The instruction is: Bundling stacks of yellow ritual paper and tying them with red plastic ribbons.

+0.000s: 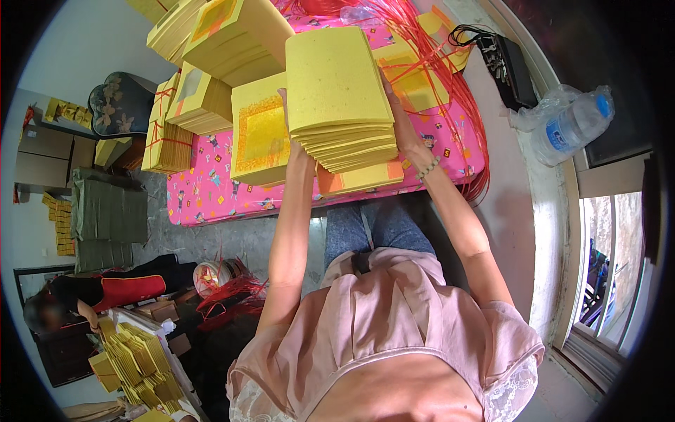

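Observation:
Between my two hands stands a thick stack of yellow paper [341, 91], its layered edges toward me. My left hand [297, 146] presses along its left side, mostly hidden behind the stack. On the opposite side my right hand [403, 125] grips it, a beaded bracelet on the wrist. Just left of the stack lies another yellow paper bundle [261, 133] with a gold square bordered in orange. Part of a further yellow bundle [362, 177] shows beneath the held stack, on the pink patterned tablecloth [211, 204].
More yellow bundles [235, 42] crowd the table's left, one tied with red string [167, 133]. Loose red strips [450, 84] trail over the right side. A water bottle [573, 126] and black pouch [503, 67] lie on the ledge. Another person [70, 299] works at lower left beside yellow stacks [140, 359].

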The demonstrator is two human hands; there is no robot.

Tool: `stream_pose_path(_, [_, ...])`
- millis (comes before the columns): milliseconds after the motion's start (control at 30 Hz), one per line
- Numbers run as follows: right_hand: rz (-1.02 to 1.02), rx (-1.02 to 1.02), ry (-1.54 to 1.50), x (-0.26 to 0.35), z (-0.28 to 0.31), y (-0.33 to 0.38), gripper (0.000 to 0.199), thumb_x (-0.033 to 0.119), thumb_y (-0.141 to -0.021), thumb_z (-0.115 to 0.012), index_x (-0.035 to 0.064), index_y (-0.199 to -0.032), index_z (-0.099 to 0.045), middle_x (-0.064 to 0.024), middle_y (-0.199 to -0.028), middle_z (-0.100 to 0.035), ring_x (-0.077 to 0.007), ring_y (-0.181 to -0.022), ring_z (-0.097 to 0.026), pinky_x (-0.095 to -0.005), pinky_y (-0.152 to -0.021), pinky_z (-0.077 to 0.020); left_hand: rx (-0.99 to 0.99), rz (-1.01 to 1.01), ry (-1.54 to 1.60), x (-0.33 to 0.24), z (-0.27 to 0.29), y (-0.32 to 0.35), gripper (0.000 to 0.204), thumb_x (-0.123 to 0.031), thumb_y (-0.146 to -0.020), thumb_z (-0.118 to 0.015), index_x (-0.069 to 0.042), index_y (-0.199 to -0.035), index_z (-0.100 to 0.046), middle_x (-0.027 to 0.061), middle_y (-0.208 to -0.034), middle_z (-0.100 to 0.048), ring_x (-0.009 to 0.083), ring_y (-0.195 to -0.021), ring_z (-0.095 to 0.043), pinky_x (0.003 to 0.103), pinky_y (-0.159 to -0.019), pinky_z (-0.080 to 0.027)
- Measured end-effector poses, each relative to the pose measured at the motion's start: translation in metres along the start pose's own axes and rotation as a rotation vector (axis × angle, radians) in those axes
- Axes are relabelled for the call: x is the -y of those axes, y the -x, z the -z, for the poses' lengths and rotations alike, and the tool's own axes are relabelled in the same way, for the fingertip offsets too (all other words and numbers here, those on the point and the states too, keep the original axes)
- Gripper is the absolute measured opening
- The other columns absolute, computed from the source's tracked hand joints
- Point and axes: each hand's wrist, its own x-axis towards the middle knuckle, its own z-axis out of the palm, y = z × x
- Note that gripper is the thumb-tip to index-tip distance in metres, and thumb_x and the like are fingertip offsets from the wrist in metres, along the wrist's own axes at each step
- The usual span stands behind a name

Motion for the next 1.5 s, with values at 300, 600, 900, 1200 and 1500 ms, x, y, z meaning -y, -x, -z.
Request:
stream_pose_path(300, [-0.013,0.013,0.009,-0.016,0.014,-0.009,0.075,0.052,-0.102,-0.028,0.0018,-0.153,-0.007,-0.0124,-0.161,-0.006,-0.0228,-0.148,-0.002,-0.0356,-0.119,-0.0054,-0.032,0.040,-0.024,-0.004,-0.008,0.012,0.076,-0.066,-0.096,-0.031,-0.005,-0.141,-0.039,0.0147,-0.136,-0.046,0.0246,-0.120,-0.048,0.039,-0.102,-0.041])
stream_pose_path(600, [-0.045,-0.373,0.247,-0.037,0.069,-0.035,0.053,0.043,-0.101,-0.044,0.0011,-0.132,-0.050,-0.0126,-0.129,-0.057,-0.0229,-0.119,-0.053,-0.0381,-0.100,-0.0412,-0.032,0.048,-0.028,-0.019,-0.010,0.012,0.077,-0.066,-0.096,-0.031,-0.005,-0.142,-0.038,0.0150,-0.138,-0.044,0.0247,-0.122,-0.047,0.039,-0.102,-0.040])
stream_pose_path(900, [-0.459,-0.393,0.850,-0.101,0.141,-0.097,0.036,0.037,-0.094,-0.061,0.0015,-0.096,-0.060,-0.0066,-0.073,-0.063,-0.0155,-0.058,-0.061,-0.0308,-0.056,-0.0492,-0.046,0.028,-0.033,-0.036,-0.020,0.012,0.078,-0.066,-0.096,-0.030,-0.004,-0.143,-0.037,0.0153,-0.140,-0.043,0.0248,-0.124,-0.046,0.039,-0.103,-0.039])
stream_pose_path(1200, [-0.325,-0.464,0.196,-0.090,0.122,-0.113,0.035,0.029,-0.090,-0.065,0.0017,-0.071,-0.055,-0.0023,-0.060,-0.054,-0.0104,-0.048,-0.052,-0.0277,-0.045,-0.0426,-0.031,-0.051,-0.044,-0.061,-0.029,0.026,0.079,-0.065,-0.097,-0.028,-0.002,-0.146,-0.033,0.0166,-0.147,-0.037,0.0244,-0.133,-0.039,0.038,-0.108,-0.034])
stream_pose_path(1500, [0.296,-0.257,0.553,0.078,0.039,-0.105,0.032,0.031,-0.095,-0.058,0.0008,-0.082,-0.056,-0.0074,-0.066,-0.057,-0.0152,-0.057,-0.056,-0.0327,-0.057,-0.0440,-0.104,-0.598,-0.487,-0.122,-0.055,0.021,0.062,-0.047,-0.102,-0.031,-0.001,-0.143,-0.038,0.0160,-0.143,-0.044,0.0246,-0.135,-0.039,0.038,-0.113,-0.027])
